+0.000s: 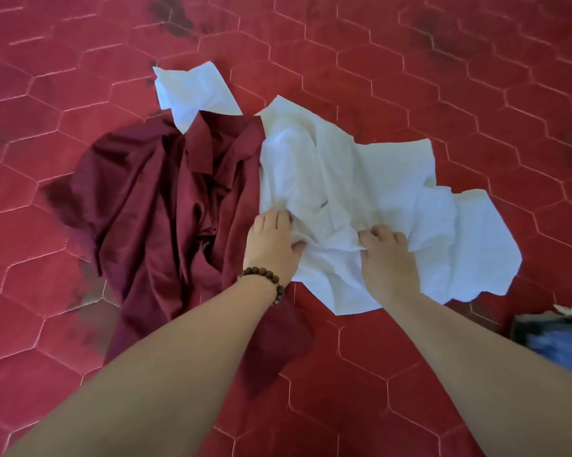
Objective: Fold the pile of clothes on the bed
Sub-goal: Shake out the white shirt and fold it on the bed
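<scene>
A crumpled white garment (pixel 370 179) lies spread on the red quilted bed cover (pixel 475 103), right of centre. My left hand (pixel 273 240), with a bead bracelet at the wrist, grips the garment's left edge with curled fingers. My right hand (pixel 386 255) pinches a bunch of its fabric near the front. A dark maroon shirt (pixel 159 199) lies rumpled to the left, partly under my left forearm. Another white piece (pixel 192 90) pokes out behind the maroon shirt.
The bed cover has a stitched hexagon pattern and spreads all around the pile. A blue and dark item (pixel 554 338) shows at the right edge, near my right forearm.
</scene>
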